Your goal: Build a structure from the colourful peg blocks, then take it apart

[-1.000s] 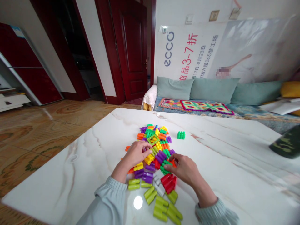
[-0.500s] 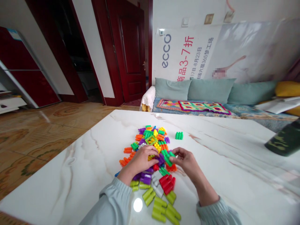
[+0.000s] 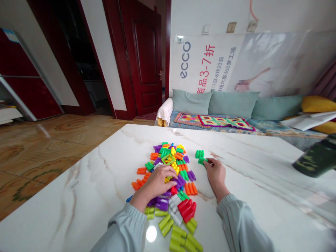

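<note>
White marble-look desk (image 3: 262,196), glossy, with grey-brown veins and a lamp glare near the front edge, carried a pile of blocks (image 3: 170,157) at centre. Blocks were small hard plastic, smooth and shiny, each shaped like two or three rounded pegs fused side by side, in purple, orange, yellow, green, red, white and lime. Left hand (image 3: 157,182) lay palm down on the near side of the pile, fingers (image 3: 169,171) loosely curved and a little spread over yellow and purple pieces. Could not tell whether it gripped any, as the underside was hidden. Right hand (image 3: 216,173) was right of the pile, well apart from the left hand, thumb and fingertips pinched together on a small green block (image 3: 202,161). That block was low at the desk surface, just beside a second green cluster (image 3: 199,153) that stood alone off the pile's far right; whether they touched was unclear. Orange blocks (image 3: 190,189) lay between the two hands, a red block (image 3: 187,209) nearer the body, and lime blocks (image 3: 181,238) at the front edge. Both sleeves (image 3: 236,224) were pale grey-blue soft fabric with gathered cuffs. Blurred camouflage-patterned object (image 3: 317,159) sat at the desk's right edge. Behind was a sofa (image 3: 236,101) with teal cushions and a bright crocheted blanket (image 3: 223,121), a dark red wooden door (image 3: 147,59), and a shiny patterned tile floor (image 3: 52,140).
</note>
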{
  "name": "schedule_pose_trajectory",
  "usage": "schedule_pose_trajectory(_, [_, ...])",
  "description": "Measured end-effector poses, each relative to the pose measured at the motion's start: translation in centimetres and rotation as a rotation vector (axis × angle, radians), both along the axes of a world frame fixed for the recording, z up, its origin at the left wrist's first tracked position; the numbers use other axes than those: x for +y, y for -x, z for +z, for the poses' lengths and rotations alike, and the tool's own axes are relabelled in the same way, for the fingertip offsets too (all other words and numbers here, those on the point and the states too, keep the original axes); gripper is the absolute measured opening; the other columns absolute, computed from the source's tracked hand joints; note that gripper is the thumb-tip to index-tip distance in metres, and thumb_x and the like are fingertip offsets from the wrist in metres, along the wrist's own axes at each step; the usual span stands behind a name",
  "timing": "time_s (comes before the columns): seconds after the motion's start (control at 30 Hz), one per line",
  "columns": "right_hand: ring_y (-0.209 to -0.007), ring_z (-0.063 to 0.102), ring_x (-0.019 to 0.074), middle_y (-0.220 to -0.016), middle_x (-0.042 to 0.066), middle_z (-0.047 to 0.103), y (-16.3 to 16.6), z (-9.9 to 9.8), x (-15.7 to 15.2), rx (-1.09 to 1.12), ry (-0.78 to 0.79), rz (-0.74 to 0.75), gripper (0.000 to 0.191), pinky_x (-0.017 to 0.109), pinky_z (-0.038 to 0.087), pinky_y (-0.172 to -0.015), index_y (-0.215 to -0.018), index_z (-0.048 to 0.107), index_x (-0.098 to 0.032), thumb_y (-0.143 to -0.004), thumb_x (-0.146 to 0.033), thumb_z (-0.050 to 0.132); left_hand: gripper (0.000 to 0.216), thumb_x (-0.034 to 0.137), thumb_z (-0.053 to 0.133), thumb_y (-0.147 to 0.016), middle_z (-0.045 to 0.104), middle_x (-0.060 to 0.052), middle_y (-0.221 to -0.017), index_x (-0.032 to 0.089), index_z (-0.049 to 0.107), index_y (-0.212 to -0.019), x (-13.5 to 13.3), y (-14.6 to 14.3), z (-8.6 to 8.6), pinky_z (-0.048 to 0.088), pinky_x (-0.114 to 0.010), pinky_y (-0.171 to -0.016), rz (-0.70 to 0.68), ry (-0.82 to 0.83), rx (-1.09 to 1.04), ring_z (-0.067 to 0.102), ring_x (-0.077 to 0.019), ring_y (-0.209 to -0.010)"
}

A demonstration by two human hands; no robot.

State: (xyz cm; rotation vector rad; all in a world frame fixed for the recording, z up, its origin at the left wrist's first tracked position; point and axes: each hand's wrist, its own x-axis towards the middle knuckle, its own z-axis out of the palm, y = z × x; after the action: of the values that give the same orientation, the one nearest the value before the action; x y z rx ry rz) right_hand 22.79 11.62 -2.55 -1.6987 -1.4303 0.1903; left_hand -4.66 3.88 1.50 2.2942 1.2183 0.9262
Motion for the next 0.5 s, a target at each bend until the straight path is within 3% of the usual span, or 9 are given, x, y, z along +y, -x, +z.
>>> schedule_pose_trajectory(0.5, [-0.075,0.066,0.0255,-0.084,0.014,0.073,0.3,-0.9,2.4,0.11,-0.097,0.031,0.036,0.038,0.049,-0.072,-0.086,0.067,-0.016,-0.073,-0.047,0.056,0.016,0.017,0.077,-0.076,0.074,-0.001,-0.101,0.027,0.079,-0.089,-0.1,0.0,0.2,0.046,-0.035,-0.095,-0.013,-0.008,0.003,0.064,-0.02,-0.099])
